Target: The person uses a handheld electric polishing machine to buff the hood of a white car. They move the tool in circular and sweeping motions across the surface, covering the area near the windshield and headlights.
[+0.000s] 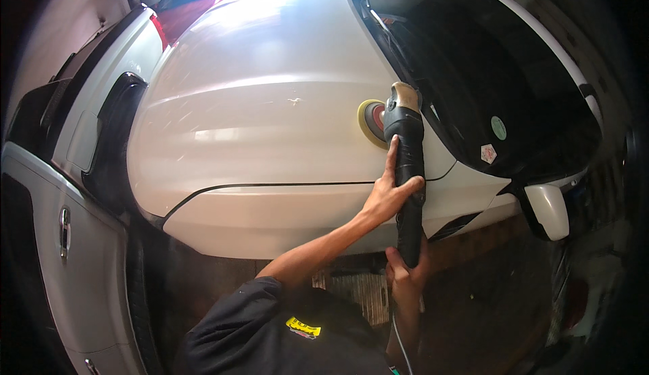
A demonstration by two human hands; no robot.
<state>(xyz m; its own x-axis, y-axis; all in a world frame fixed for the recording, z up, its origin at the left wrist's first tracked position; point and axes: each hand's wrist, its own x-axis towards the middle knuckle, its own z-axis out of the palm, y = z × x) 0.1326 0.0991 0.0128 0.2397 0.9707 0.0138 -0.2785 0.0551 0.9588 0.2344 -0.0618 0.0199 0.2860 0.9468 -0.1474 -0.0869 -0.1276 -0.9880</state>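
A black car polisher (410, 148) with a tan-topped head is held over the rear of the white car hood (257, 131), close to the windshield. Its round yellow foam pad (368, 123) stands edge-up against the hood; how much of the pad's face touches the paint is hidden. My left hand (389, 191) is wrapped round the middle of the polisher's body, index finger stretched along it toward the head. Lower down, my right hand (407, 270) grips the rear end of the handle. From there a thin power cord (400, 338) hangs down beside my right forearm.
The dark windshield (487, 71) with two stickers and a wiper lies to the right of the pad. A white side mirror (547, 211) juts out at the right. A silver pickup (88, 260) stands close on the left, and a red car (193, 0) is beyond the hood.
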